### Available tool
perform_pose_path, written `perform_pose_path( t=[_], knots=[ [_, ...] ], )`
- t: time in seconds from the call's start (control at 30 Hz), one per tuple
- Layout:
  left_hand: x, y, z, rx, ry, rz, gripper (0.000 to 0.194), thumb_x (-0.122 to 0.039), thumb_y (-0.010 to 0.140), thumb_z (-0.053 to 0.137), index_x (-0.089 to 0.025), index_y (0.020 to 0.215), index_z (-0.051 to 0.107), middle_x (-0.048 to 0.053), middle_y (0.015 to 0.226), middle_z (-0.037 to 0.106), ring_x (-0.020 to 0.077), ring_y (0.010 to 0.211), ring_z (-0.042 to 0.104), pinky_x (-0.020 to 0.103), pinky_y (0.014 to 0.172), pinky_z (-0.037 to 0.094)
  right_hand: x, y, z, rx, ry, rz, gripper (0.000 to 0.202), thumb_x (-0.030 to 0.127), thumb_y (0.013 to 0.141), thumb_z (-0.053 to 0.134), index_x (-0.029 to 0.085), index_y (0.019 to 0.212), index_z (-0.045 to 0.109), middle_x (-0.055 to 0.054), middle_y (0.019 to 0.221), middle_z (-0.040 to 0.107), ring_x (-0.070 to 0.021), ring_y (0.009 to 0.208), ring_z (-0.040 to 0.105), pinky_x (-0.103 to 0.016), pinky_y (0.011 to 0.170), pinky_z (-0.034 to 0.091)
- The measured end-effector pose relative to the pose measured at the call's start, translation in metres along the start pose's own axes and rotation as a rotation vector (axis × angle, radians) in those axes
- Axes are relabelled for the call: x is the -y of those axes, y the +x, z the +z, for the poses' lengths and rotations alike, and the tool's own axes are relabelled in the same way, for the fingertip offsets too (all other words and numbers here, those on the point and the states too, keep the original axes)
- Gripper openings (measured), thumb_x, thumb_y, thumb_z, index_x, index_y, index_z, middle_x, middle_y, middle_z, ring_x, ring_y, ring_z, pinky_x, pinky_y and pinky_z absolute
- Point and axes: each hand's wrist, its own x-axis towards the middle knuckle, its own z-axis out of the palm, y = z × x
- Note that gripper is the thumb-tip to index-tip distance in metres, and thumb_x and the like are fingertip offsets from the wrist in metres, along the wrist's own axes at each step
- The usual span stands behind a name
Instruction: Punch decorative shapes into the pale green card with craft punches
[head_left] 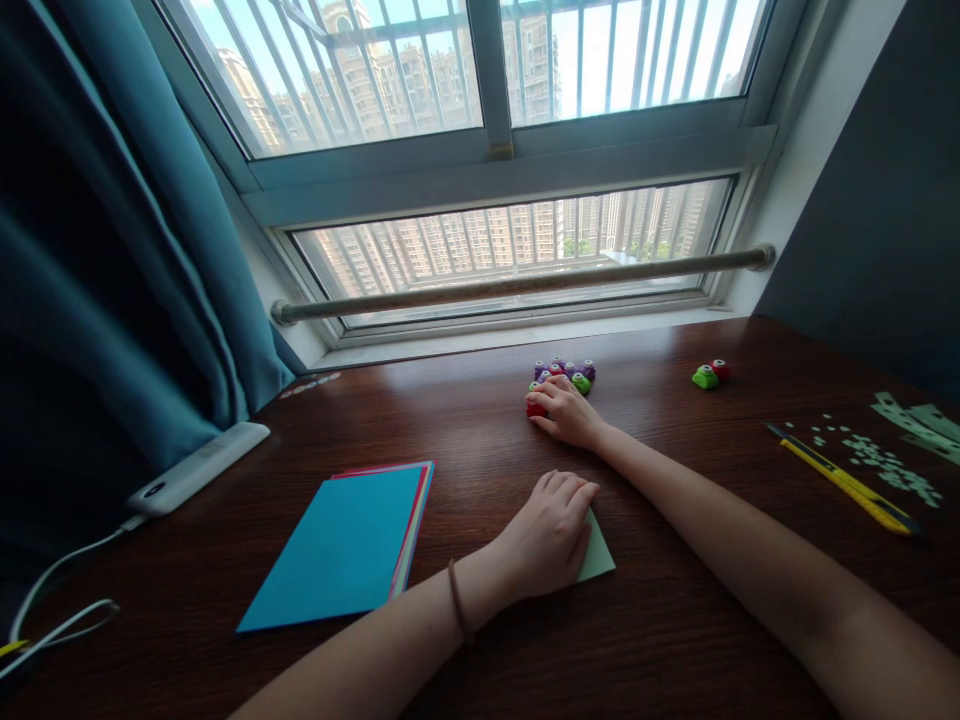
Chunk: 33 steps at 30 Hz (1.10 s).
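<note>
My left hand [549, 532] is curled, fingers together, over a sheet of pale green paper [598, 556] on the desk. Most of the sheet is hidden under that hand. Beyond it, my right hand [568, 412] has its thumb and fingers closed around a small red craft punch [535, 409]. That punch is partly covered by the fingers. Just behind stand several similar punches in a tight group, among them a purple one [589, 370] and a green one [581, 383].
A green punch [705, 377] and a red one [721, 369] stand farther right. Nearer lie a yellow utility knife [847, 485], paper bits [889, 465] and punched strips [919, 420]. Coloured paper [341, 550] is stacked left, near a white power strip [199, 468]. The window [495, 190] is behind.
</note>
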Motion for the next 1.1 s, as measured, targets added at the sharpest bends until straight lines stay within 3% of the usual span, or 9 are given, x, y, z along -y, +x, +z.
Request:
perform_pose_path(
  t=[0.17, 0.3, 0.4, 0.5, 0.63, 0.73, 0.83, 0.97, 1.1],
  knots=[
    [0.001, 0.000, 0.000, -0.019, 0.006, 0.009, 0.037, -0.013, 0.079, 0.042, -0.013, 0.116, 0.040, 0.011, 0.109, 0.051, 0.0230, 0.103, 0.043, 0.041, 0.096, 0.034, 0.000, -0.001, -0.001, 0.007, 0.061, 0.008, 0.034, 0.018, 0.073, 0.062, 0.016, 0.106, 0.053, -0.008, 0.101, 0.055, -0.0230, 0.097, 0.045, -0.037, 0.091, 0.037],
    [0.000, 0.000, 0.002, -0.055, 0.075, -0.005, 0.036, -0.015, 0.081, 0.041, -0.012, 0.116, 0.041, 0.011, 0.111, 0.049, 0.0236, 0.104, 0.042, 0.041, 0.098, 0.033, 0.004, -0.001, -0.006, -0.037, 0.125, 0.046, 0.041, 0.010, 0.074, 0.053, 0.016, 0.114, 0.047, -0.008, 0.105, 0.053, -0.0214, 0.096, 0.049, -0.034, 0.088, 0.040],
    [-0.003, 0.001, 0.000, -0.102, 0.157, -0.111, 0.028, -0.015, 0.081, 0.039, -0.011, 0.108, 0.045, 0.012, 0.105, 0.049, 0.0241, 0.099, 0.044, 0.040, 0.090, 0.038, 0.012, 0.002, -0.013, -0.124, 0.170, 0.089, 0.040, 0.009, 0.076, 0.048, 0.017, 0.115, 0.045, -0.009, 0.109, 0.051, -0.0208, 0.100, 0.050, -0.032, 0.087, 0.041],
    [-0.004, 0.000, -0.007, -0.136, 0.260, -0.325, 0.022, -0.031, 0.083, 0.044, -0.012, 0.094, 0.049, 0.012, 0.095, 0.049, 0.0266, 0.091, 0.045, 0.043, 0.080, 0.042, 0.028, 0.006, -0.027, -0.236, 0.199, 0.130, 0.035, 0.015, 0.078, 0.050, 0.016, 0.114, 0.044, -0.010, 0.107, 0.051, -0.0205, 0.100, 0.050, -0.032, 0.089, 0.041],
    [0.006, -0.004, -0.016, -0.010, 0.269, -0.454, 0.051, -0.060, 0.067, 0.059, -0.013, 0.085, 0.051, 0.011, 0.089, 0.050, 0.0286, 0.083, 0.048, 0.042, 0.071, 0.043, 0.056, -0.006, -0.054, -0.327, 0.295, 0.140, 0.029, 0.020, 0.078, 0.056, 0.017, 0.106, 0.051, -0.007, 0.102, 0.055, -0.0194, 0.097, 0.052, -0.031, 0.089, 0.041],
    [0.018, -0.007, -0.018, 0.073, 0.171, -0.431, 0.052, -0.061, 0.058, 0.066, -0.015, 0.077, 0.051, 0.008, 0.085, 0.052, 0.0268, 0.079, 0.048, 0.037, 0.065, 0.041, 0.072, -0.034, -0.072, -0.305, 0.451, 0.216, 0.018, 0.023, 0.079, 0.057, 0.019, 0.096, 0.057, -0.005, 0.097, 0.058, -0.0188, 0.092, 0.055, -0.031, 0.085, 0.045],
    [0.029, -0.004, -0.016, 0.054, 0.006, -0.390, 0.045, -0.054, 0.055, 0.071, -0.016, 0.070, 0.051, 0.004, 0.077, 0.052, 0.0234, 0.075, 0.048, 0.031, 0.062, 0.037, 0.076, -0.066, -0.080, -0.237, 0.627, 0.394, 0.022, 0.027, 0.078, 0.059, 0.019, 0.099, 0.057, -0.006, 0.097, 0.058, -0.0181, 0.086, 0.058, -0.031, 0.078, 0.050],
    [0.033, 0.002, -0.007, -0.036, -0.468, -0.416, 0.031, -0.042, 0.064, 0.067, -0.016, 0.071, 0.052, -0.001, 0.066, 0.053, 0.0164, 0.063, 0.049, 0.024, 0.053, 0.034, 0.072, -0.093, -0.076, -0.163, 0.724, 0.567, 0.027, 0.026, 0.075, 0.062, 0.017, 0.100, 0.057, -0.006, 0.097, 0.061, -0.0181, 0.083, 0.060, -0.032, 0.076, 0.052],
    [0.031, 0.006, 0.002, -0.180, -0.869, -0.520, 0.030, -0.042, 0.072, 0.060, -0.014, 0.076, 0.053, 0.001, 0.070, 0.058, 0.0148, 0.063, 0.054, 0.022, 0.053, 0.040, 0.067, -0.096, -0.069, -0.117, 0.769, 0.653, 0.025, 0.024, 0.073, 0.063, 0.017, 0.096, 0.056, -0.005, 0.091, 0.063, -0.0182, 0.082, 0.061, -0.032, 0.076, 0.052]
  ],
)
